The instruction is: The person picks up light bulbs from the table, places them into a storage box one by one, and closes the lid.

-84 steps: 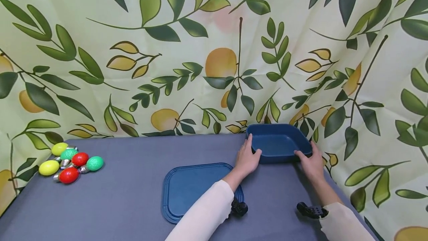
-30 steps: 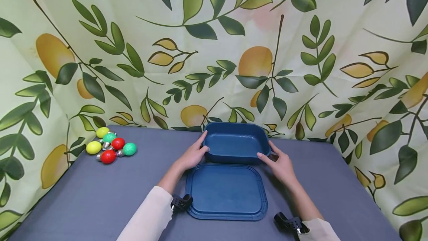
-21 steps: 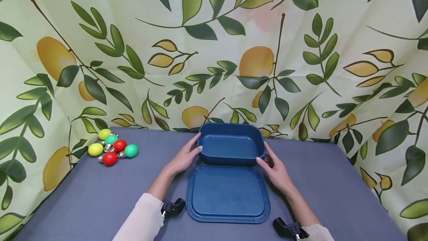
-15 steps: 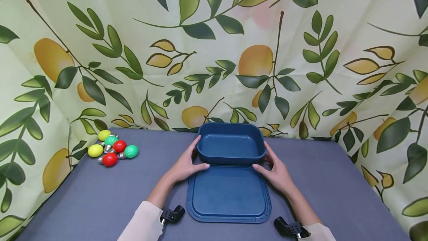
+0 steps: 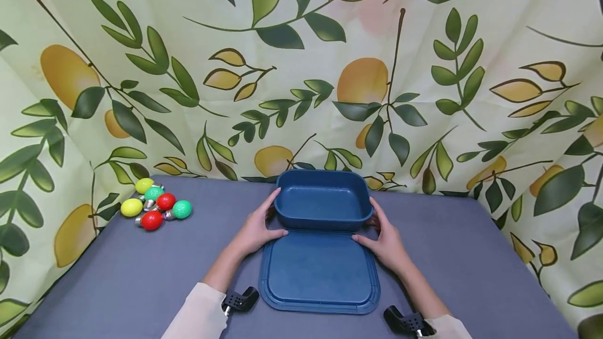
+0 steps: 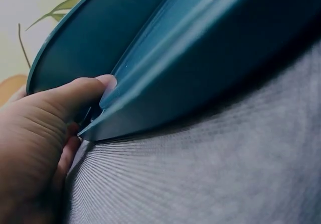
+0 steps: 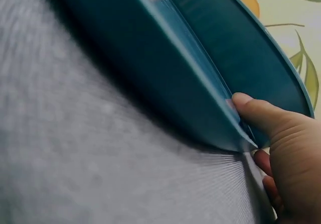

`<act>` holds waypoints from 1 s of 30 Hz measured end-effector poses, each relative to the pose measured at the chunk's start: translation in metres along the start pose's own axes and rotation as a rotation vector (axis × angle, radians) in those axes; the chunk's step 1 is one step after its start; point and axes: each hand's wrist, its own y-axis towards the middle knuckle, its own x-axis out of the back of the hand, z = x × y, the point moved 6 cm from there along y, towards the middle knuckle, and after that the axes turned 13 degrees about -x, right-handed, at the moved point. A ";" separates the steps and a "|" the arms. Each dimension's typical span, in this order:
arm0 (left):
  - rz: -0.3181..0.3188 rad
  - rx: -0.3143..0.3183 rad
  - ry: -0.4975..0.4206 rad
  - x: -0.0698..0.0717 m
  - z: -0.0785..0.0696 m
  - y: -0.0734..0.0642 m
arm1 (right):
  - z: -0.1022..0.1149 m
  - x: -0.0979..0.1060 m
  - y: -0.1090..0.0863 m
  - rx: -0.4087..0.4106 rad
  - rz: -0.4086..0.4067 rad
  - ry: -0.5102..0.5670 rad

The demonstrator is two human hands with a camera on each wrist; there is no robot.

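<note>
A dark blue rectangular box [image 5: 325,218], open at the top, stands at the back of the table. Flat in front of it lies a matching blue lid [image 5: 320,276] with a grooved border, its far edge right at the box's front wall. My left hand [image 5: 256,226] holds the box's left end, index finger up by the rim and thumb at the lid's far left corner. At the opposite end my right hand [image 5: 388,239] holds likewise, its thumb at the lid's far right corner. In the wrist views both thumbs lie over the lid's edge [image 6: 150,91]; other fingertips are partly hidden.
Several light bulbs [image 5: 165,202] in yellow, green and red lie clustered at the table's left back corner. A leaf-patterned cloth [image 5: 301,77] hangs behind and along the sides of the grey-blue tabletop [image 5: 452,255]. Black wrist cameras [image 5: 241,300] sit on both wrists.
The box has moved left from the right back corner to directly behind the lid. Both thumbs have slid down from the box's rim to the lid's far edge. The bulbs stayed put.
</note>
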 end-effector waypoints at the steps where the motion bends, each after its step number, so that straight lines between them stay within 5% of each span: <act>1: -0.001 -0.004 0.010 0.000 0.001 0.001 | 0.002 0.001 0.000 0.004 -0.006 0.003; 5: -0.020 -0.017 0.073 0.003 0.001 0.002 | 0.006 0.000 0.004 0.005 -0.030 -0.017; 13: -0.079 0.059 0.227 0.012 0.006 0.000 | 0.010 -0.012 0.011 0.007 -0.036 0.006; 25: -0.066 0.078 0.205 0.010 0.003 -0.002 | 0.009 -0.005 0.009 -0.126 -0.057 0.093; 30: -0.117 0.070 0.166 0.012 0.005 -0.003 | 0.010 -0.004 0.014 -0.158 -0.045 0.156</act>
